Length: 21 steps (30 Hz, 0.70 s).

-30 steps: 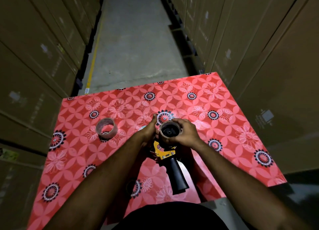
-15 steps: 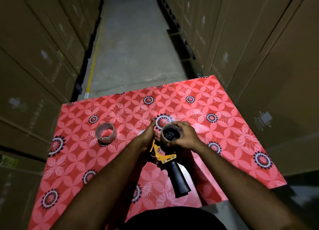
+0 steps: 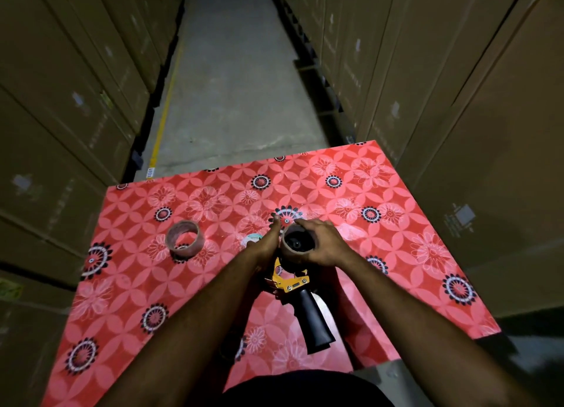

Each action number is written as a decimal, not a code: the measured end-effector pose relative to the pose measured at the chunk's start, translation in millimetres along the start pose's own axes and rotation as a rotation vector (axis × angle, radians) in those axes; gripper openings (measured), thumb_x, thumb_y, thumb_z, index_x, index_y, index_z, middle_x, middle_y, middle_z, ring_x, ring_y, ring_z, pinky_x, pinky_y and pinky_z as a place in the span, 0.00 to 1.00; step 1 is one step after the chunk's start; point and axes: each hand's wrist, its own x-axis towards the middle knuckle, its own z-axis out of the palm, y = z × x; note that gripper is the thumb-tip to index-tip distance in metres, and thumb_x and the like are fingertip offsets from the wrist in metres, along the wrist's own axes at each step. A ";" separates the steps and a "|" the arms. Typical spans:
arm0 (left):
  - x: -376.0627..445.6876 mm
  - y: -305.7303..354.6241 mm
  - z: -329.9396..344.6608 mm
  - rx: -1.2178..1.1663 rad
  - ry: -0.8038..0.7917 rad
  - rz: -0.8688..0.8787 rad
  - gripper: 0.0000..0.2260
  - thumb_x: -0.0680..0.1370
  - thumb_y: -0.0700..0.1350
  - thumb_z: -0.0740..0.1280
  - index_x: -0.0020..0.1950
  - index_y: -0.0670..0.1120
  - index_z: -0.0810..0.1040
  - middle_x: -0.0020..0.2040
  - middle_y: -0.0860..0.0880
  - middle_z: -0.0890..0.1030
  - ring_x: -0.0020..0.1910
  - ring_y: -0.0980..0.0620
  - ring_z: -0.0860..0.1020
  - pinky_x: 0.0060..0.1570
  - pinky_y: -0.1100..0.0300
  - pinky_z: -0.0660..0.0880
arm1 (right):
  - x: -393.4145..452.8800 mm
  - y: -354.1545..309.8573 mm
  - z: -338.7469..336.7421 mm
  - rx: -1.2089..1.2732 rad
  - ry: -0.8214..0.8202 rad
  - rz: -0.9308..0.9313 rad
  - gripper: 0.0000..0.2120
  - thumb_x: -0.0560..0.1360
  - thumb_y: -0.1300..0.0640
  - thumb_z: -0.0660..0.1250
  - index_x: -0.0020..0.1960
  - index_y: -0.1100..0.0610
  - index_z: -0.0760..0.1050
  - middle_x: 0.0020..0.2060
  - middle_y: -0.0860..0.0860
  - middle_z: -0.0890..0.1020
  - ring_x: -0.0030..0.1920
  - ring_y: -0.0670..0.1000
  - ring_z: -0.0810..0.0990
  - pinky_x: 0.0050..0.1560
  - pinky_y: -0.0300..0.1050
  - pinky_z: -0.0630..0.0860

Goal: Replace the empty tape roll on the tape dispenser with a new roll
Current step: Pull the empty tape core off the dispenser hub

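Note:
Over the middle of the red flowered table I hold a tape dispenser with a yellow frame and a black handle that points toward me. My left hand grips the frame from the left. My right hand is wrapped around a thin brown cardboard core that sits on the dispenser's hub, open end up. Another tape roll, with a thicker wall, lies flat on the table to the left, well apart from both hands.
Tall stacks of brown cardboard boxes wall in both sides of a narrow concrete aisle, which runs away beyond the table's far edge. A yellow floor line runs along the left stack.
Both hands keep the same grip on the dispenser and the core. The black handle has swung slightly to the right. The roll on the table has not moved.

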 end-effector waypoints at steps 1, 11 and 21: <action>15.6 -7.3 -4.9 0.001 -0.015 0.006 0.64 0.54 0.90 0.54 0.73 0.45 0.79 0.79 0.39 0.69 0.80 0.38 0.64 0.80 0.36 0.58 | 0.6 0.0 -0.5 -0.031 -0.021 -0.003 0.52 0.59 0.31 0.74 0.78 0.49 0.64 0.69 0.52 0.76 0.67 0.59 0.72 0.63 0.45 0.64; -4.3 1.3 -2.4 -0.012 0.006 0.003 0.63 0.55 0.89 0.53 0.69 0.42 0.81 0.74 0.38 0.76 0.75 0.38 0.71 0.78 0.39 0.63 | -5.5 -2.7 10.4 0.077 0.097 0.087 0.51 0.54 0.32 0.76 0.71 0.54 0.71 0.60 0.54 0.73 0.62 0.57 0.73 0.63 0.46 0.73; 7.8 -1.4 -9.1 -0.045 -0.045 0.017 0.48 0.68 0.84 0.46 0.67 0.52 0.83 0.72 0.40 0.78 0.70 0.34 0.75 0.73 0.30 0.66 | -3.8 -10.8 26.5 0.120 0.210 0.233 0.48 0.55 0.37 0.82 0.67 0.55 0.68 0.59 0.54 0.68 0.63 0.58 0.69 0.63 0.51 0.75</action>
